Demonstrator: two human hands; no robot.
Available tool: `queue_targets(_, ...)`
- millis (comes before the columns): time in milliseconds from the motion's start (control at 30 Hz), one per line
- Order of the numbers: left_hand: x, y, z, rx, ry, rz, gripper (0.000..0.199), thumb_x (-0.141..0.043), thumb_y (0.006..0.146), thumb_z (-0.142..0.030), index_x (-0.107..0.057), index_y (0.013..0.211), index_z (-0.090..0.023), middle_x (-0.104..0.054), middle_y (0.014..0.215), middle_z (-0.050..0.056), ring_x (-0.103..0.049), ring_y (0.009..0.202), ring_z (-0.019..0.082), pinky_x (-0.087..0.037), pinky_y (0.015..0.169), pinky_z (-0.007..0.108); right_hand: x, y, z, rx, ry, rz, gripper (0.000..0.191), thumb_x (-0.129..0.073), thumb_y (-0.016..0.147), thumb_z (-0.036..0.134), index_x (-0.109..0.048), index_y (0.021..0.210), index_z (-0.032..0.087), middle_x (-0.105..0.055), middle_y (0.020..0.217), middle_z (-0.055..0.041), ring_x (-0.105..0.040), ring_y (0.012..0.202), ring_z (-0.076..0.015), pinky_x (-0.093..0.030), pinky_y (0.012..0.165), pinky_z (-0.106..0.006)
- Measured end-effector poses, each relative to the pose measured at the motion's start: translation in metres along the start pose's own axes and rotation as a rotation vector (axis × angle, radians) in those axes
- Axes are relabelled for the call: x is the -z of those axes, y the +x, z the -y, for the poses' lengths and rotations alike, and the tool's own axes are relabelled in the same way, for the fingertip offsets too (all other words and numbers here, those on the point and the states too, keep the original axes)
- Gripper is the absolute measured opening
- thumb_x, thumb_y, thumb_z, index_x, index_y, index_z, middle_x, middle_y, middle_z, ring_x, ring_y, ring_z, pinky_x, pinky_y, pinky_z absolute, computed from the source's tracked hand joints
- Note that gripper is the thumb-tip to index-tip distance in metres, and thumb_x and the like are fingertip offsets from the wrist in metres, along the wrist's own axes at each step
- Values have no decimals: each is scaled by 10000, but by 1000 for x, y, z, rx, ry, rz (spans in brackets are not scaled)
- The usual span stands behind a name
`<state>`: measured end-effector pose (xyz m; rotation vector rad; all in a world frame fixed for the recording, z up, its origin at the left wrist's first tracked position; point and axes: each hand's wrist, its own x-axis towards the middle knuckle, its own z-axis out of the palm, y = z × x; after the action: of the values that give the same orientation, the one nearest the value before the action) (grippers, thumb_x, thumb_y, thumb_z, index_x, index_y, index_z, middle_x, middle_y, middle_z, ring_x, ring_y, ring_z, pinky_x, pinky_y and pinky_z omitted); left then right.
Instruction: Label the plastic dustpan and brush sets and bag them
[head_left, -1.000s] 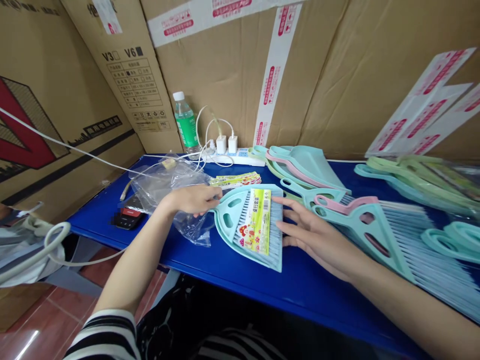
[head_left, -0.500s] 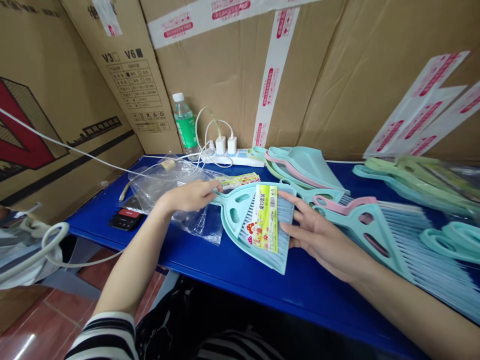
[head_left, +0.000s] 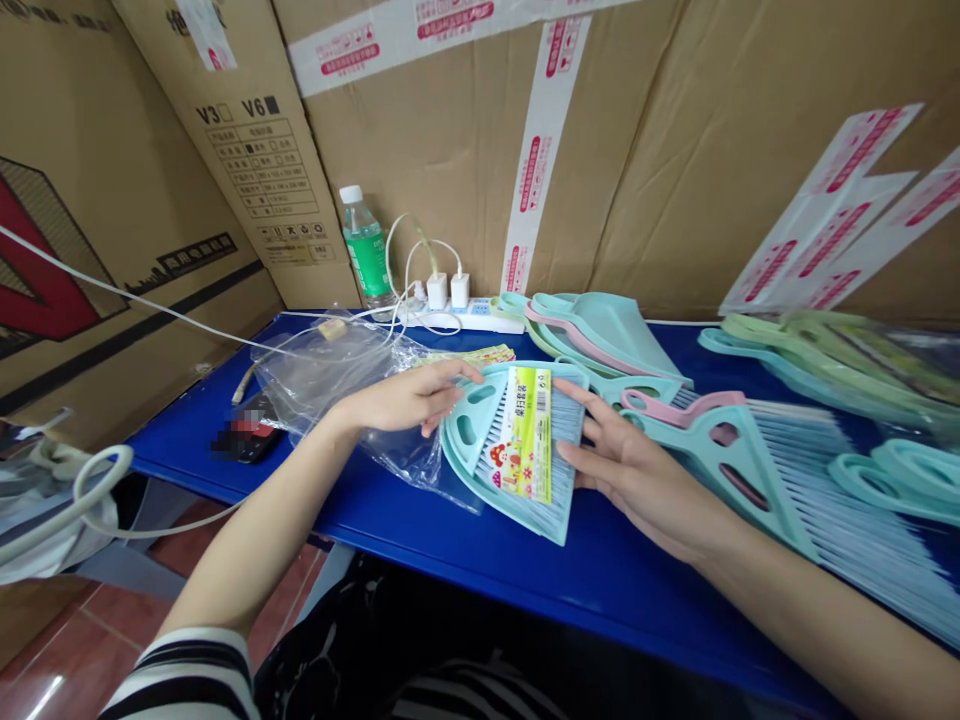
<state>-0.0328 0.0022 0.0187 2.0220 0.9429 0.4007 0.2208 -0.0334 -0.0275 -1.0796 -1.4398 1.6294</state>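
Note:
A mint-green dustpan [head_left: 459,467] with a matching hand brush [head_left: 568,425] nested in it is held just above the table. A yellow-green and white printed card [head_left: 523,440] lies across the bristles. My right hand [head_left: 637,470] grips the wide right edge, thumb and fingers on the bristle side. My left hand [head_left: 416,400] is curled over the handle end at the left, hiding the handles. Beneath my left hand a clear plastic bag [head_left: 390,455] lies crumpled on the table.
Mint and pink dustpan sets [head_left: 739,460] with brushes spread over the right side. More dustpans [head_left: 630,330] stack at the back. A power strip [head_left: 480,318] with chargers, a water bottle [head_left: 366,250], printed cards [head_left: 480,355] and a phone [head_left: 251,430] stand or lie around. Cardboard [head_left: 450,150] walls the back.
My left hand has slid right along the handles, closer to the dustpan's body. The plastic bag's near edge has shifted right with it. My right hand keeps its grip.

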Motion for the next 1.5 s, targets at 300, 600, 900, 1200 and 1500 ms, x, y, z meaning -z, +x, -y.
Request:
queue_targets(300,2,-5,-15,-76,125,-221,310,-382,972,-354,-449,1222,-182,-404,603,-72,-417,506,94,-390,519,230,0,2,-4,-3,51,-12,878,-669,795,421,-212,1537,313,-599,1348,-109,-640,1095,-276,-583,825,-420)
queue_targets(600,43,-19,7,487,830,-335,255,-365,895,-271,-538,728,-185,-612,709,50,-594,699,191,-447,698,323,1,2,-2,-33,72,5,923,-667,794,432,-152,1551,318,-547,1412,-107,-625,1108,-272,-566,846,-419)
queue_targets(900,39,-25,20,356,453,-320,224,-349,902,-268,-543,823,-190,-564,562,-43,-522,475,92,-420,548,222,2,1,1,-22,21,15,832,-592,860,391,-133,1553,359,-549,1415,-96,-626,1112,-276,-567,871,-471)
queue_targets(1200,32,-24,22,313,344,-193,240,-373,901,-234,-547,747,-177,-588,592,-23,-535,509,90,-415,531,209,5,2,1,-25,12,60,847,-592,867,384,-103,1557,356,-534,1429,-100,-625,1130,-276,-555,906,-479)
queue_targets(1500,29,-23,30,253,300,-137,131,-482,871,-268,-566,862,-168,-546,610,-51,-513,538,92,-401,560,217,7,1,6,-45,-2,63,838,-655,823,410,-227,1535,308,-559,1405,-105,-600,1185,-280,-511,982,-471)
